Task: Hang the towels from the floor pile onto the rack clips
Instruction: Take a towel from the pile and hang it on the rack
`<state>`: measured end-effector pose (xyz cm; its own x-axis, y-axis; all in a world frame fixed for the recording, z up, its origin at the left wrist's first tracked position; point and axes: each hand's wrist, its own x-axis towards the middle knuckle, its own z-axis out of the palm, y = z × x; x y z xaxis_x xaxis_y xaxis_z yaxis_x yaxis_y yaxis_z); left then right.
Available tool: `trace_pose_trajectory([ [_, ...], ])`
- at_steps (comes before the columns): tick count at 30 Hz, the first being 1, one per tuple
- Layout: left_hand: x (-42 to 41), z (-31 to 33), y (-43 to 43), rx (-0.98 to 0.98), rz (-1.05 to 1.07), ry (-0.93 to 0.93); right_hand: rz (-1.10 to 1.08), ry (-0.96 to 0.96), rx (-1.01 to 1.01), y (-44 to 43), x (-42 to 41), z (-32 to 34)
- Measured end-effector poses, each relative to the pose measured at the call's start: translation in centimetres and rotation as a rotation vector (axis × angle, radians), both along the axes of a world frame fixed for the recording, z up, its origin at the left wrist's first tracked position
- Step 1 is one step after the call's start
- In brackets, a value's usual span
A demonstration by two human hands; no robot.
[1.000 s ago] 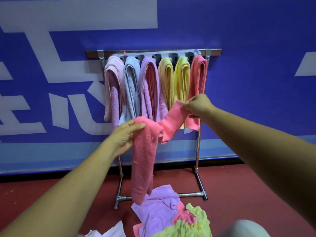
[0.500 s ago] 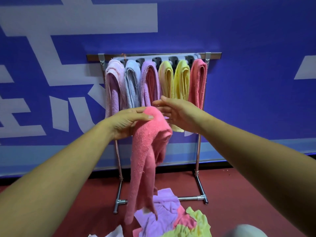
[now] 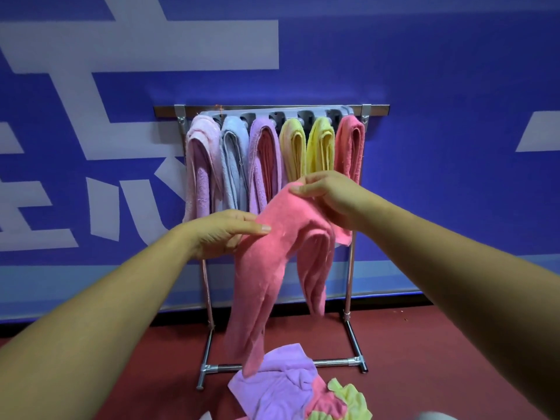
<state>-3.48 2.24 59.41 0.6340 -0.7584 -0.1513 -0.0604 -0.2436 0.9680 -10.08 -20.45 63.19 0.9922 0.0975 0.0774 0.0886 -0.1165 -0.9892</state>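
A pink towel (image 3: 266, 268) hangs folded over in front of the rack, its two ends drooping toward the floor. My left hand (image 3: 224, 234) pinches its left side, thumb on top. My right hand (image 3: 327, 195) grips the upper fold from above. Behind stands the metal rack (image 3: 272, 110) with a grey clip bar (image 3: 274, 116). Several towels hang from the clips: pale pink (image 3: 200, 165), light blue (image 3: 235, 165), lilac (image 3: 263, 159), two yellow (image 3: 306, 147) and coral (image 3: 350, 147). The floor pile (image 3: 291, 389) of lilac, pink and green towels lies below.
The rack stands against a blue wall (image 3: 454, 147) with white markings, on a red floor (image 3: 424, 359). Its base bar (image 3: 333, 363) and feet lie just behind the pile. A pale rounded object (image 3: 433, 416) shows at the bottom edge.
My right hand came in from the right, then took hold of the towel's upper fold and lifted it. The towel now drapes in two hanging ends; the view tilted slightly down.
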Motion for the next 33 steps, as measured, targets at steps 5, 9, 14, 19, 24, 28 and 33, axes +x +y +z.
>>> trace_pose_trajectory([
  [5, 0.0, 2.5, 0.4, -0.165, 0.068, 0.005, 0.002, 0.074, 0.154, -2.8, -0.4, 0.1],
  [9, 0.3, 4.9, -0.9, -0.234, 0.024, -0.032, 0.029, 0.080, 0.164, -3.4, -0.1, -0.4],
  [14, 1.0, 6.7, -3.1, -0.286, -0.004, -0.010, 0.153, 0.081, 0.181, -2.7, 0.5, 0.7],
  [19, 2.0, 7.5, -4.0, -0.297, -0.020, 0.003, 0.286, 0.097, 0.065, -3.2, 1.0, 2.6],
  [24, 4.1, 7.7, -4.2, -0.212, -0.049, -0.023, 0.222, 0.106, 0.058, -5.0, 2.4, 4.6],
  [28, 5.7, 8.5, -5.1, -0.095, -0.083, -0.146, 0.244, 0.091, 0.011, -6.0, 4.2, 6.0],
  [33, 8.3, 9.6, -7.7, -0.130, -0.052, -0.177, 0.140, 0.002, -0.083, -7.0, 7.0, 8.2],
])
